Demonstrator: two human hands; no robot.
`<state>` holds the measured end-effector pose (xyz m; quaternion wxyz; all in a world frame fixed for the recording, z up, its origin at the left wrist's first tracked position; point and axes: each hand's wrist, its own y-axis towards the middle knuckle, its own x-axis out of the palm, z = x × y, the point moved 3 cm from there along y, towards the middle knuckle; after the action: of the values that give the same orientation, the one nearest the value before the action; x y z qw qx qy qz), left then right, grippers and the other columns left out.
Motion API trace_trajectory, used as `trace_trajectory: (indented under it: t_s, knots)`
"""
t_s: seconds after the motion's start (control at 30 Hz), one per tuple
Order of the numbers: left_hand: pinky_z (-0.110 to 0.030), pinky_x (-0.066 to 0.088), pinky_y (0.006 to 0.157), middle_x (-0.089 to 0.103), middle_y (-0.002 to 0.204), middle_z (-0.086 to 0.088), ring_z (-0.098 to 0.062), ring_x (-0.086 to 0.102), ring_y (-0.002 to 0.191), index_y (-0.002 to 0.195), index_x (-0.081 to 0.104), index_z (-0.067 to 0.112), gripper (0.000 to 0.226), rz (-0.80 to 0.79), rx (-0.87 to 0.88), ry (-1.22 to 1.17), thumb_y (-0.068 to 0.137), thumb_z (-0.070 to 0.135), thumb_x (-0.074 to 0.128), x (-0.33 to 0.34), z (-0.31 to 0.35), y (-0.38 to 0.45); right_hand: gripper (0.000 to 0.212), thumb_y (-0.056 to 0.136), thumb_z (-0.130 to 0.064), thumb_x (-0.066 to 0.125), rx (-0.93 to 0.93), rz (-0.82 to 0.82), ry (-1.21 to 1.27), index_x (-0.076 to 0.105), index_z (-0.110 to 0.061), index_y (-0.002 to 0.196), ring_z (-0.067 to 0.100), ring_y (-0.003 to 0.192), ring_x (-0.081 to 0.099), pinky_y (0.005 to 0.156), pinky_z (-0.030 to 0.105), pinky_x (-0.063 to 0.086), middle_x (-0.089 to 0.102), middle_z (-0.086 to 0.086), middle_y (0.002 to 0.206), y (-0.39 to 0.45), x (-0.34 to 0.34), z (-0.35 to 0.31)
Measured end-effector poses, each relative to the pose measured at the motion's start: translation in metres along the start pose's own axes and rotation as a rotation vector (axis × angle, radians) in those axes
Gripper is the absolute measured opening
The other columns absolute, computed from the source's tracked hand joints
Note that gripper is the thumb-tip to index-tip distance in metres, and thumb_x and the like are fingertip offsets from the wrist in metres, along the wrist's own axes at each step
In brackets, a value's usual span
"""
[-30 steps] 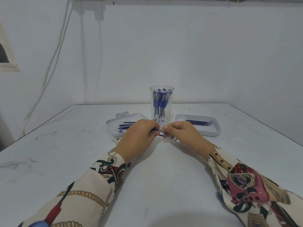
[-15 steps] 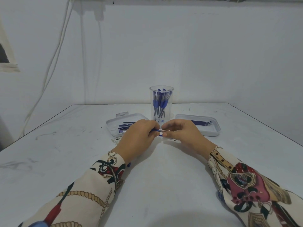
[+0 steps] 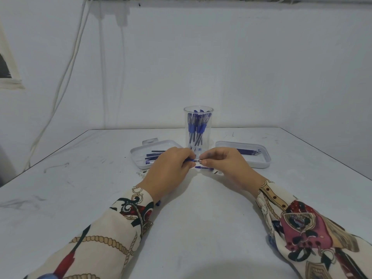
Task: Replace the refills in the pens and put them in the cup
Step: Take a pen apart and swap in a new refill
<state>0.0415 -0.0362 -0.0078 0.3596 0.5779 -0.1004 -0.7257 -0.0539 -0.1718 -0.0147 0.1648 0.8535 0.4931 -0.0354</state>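
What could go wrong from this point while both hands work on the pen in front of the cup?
The left hand and right hand pinch a pen close in front of the tall clear cup, already full of pens; a jerk forward might tip it. A loose blue piece lies on the table under the right hand and could be brushed away. What the fingers pinch is partly hidden, so a small part could slip unnoticed.

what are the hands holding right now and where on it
Both hands hold one pen between them: the left hand pinches its blue end, the right hand pinches the clear end by its fingertips.
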Motion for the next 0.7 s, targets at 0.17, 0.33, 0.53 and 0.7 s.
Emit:
trace_trajectory:
  t_s: [0.17,0.33,0.53,0.7]
  knots:
    - [-0.024,0.038,0.071,0.06,0.09,0.002,-0.012,0.05,0.082,0.099,0.062,0.021,0.012,-0.001,-0.033,-0.012,0.091,0.025,0.055,-0.001,-0.001,0.0,0.012,0.081,0.002,0.07,-0.015,0.016,0.002,0.072,-0.01,0.085,0.005,0.063,0.061,0.062,0.017,0.048,0.071,-0.003,0.073,0.002,-0.004,0.002]
    - [-0.025,0.041,0.074,0.062,0.093,0.002,-0.012,0.051,0.084,0.1,0.062,0.02,0.012,-0.001,-0.061,-0.013,0.091,0.026,0.055,-0.001,-0.003,0.001,0.009,0.083,-0.004,0.07,-0.017,0.085,-0.027,0.074,-0.011,0.088,-0.003,0.071,0.063,0.072,0.012,0.044,0.072,-0.002,0.084,0.006,-0.013,0.005]
    - [-0.028,0.044,0.078,0.063,0.096,0.001,-0.014,0.052,0.086,0.101,0.062,0.02,0.013,0.007,-0.074,-0.012,0.091,0.026,0.056,-0.001,-0.005,0.0,0.016,0.084,-0.011,0.063,-0.049,0.091,-0.443,0.069,-0.026,0.086,0.0,0.069,0.061,0.065,0.013,0.045,0.067,-0.008,0.079,0.004,-0.012,0.012]
    - [-0.029,0.044,0.077,0.063,0.094,0.0,-0.014,0.052,0.086,0.1,0.062,0.019,0.013,0.006,-0.077,-0.012,0.091,0.025,0.056,-0.001,-0.004,0.0,0.013,0.084,-0.017,0.062,-0.133,-0.06,-0.801,0.071,-0.024,0.09,0.0,0.076,0.055,0.064,0.007,0.037,0.06,-0.017,0.079,0.004,-0.005,0.011]
